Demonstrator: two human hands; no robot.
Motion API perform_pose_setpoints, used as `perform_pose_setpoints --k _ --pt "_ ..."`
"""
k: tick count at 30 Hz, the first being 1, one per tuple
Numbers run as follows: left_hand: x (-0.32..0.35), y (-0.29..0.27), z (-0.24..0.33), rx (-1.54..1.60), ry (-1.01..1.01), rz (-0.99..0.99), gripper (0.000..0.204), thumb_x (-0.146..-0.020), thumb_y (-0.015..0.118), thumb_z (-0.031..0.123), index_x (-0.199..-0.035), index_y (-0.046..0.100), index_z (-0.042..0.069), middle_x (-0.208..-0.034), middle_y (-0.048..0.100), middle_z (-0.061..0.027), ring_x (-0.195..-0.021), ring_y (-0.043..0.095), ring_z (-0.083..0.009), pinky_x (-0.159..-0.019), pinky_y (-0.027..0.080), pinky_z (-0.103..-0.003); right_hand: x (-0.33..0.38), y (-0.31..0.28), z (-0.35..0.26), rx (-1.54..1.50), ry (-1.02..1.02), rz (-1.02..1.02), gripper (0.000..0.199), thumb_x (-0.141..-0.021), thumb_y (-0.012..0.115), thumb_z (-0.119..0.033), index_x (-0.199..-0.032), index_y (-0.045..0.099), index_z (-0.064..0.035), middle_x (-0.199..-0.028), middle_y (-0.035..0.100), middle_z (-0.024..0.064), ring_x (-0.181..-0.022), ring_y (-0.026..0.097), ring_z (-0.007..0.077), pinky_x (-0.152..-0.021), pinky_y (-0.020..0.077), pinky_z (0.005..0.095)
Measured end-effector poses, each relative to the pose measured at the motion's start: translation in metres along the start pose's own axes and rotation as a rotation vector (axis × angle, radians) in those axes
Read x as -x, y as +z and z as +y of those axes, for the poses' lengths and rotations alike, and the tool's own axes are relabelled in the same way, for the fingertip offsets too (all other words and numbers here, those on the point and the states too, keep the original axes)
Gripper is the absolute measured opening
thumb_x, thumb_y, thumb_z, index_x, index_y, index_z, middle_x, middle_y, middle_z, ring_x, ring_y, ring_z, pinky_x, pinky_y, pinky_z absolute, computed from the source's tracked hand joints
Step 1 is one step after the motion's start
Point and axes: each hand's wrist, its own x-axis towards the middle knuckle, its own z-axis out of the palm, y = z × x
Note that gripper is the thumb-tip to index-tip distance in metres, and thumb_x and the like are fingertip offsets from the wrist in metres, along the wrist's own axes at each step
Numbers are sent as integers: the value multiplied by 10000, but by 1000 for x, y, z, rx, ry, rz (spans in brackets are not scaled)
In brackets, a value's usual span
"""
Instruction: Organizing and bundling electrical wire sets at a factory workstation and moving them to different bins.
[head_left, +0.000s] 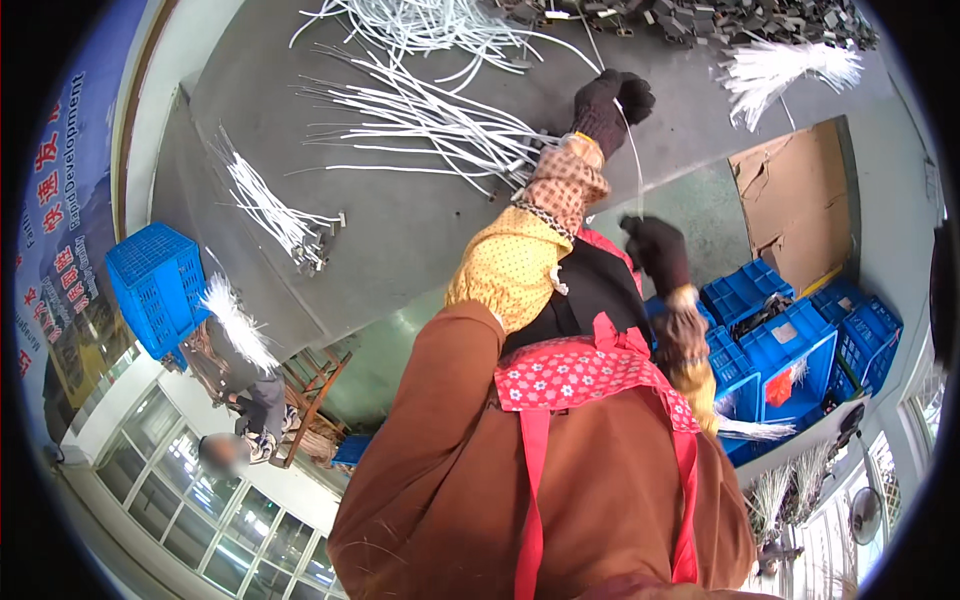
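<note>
Both my hands wear dark knit gloves. My left hand (610,105), on a yellow and checked sleeve, is raised over the grey table (400,240) and closed on the upper end of a thin white wire (636,160). The wire curves down to my right hand (655,250), which grips its lower end close to my chest. Several loose white wires (430,120) lie spread on the table just left of my left hand. My brown top and red flowered apron (575,375) fill the lower middle.
A pile of small dark parts (740,20) and a bundle of white strands (790,65) lie at the table's far side. Cardboard (795,200) and blue crates (790,340) are at the right, another blue crate (155,285) at the left. Another person (250,400) sits lower left.
</note>
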Motion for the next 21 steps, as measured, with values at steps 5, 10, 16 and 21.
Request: perform_pose_setpoints --k 5,10,16,21 --pt "2 -8 15 107 173 -6 350 -1021 472 279 -1039 646 -24 -990 701 -158 -839 690 -213 -639 562 -305 142 -88 90 509 -211 92 350 -675 615 43 -1009 683 -36 -713 561 60 -565 575 177 -495 428 294" --pt "-16 -34 60 -80 206 -119 298 -993 548 305 -1044 626 22 -931 705 -134 -781 697 -265 -735 592 -397 189 -133 122 477 -146 102 289 -606 650 54 -881 635 -34 -779 640 88 -553 593 206 -485 437 301" --pt "-10 -29 71 -175 222 -74 317 -1014 532 332 -1015 660 42 -885 716 -89 -733 705 -212 -680 604 -341 181 -159 114 528 -123 78 290 -603 656 43 -881 629 -31 -726 591 104 -557 579 254 -495 447 347" --pt "-10 -41 62 -65 154 -71 425 -1014 509 406 -1048 653 8 -932 709 -124 -782 699 -250 -733 603 -379 190 -161 122 569 -153 88 284 -674 597 77 -936 647 -23 -672 525 94 -610 588 283 -532 451 363"
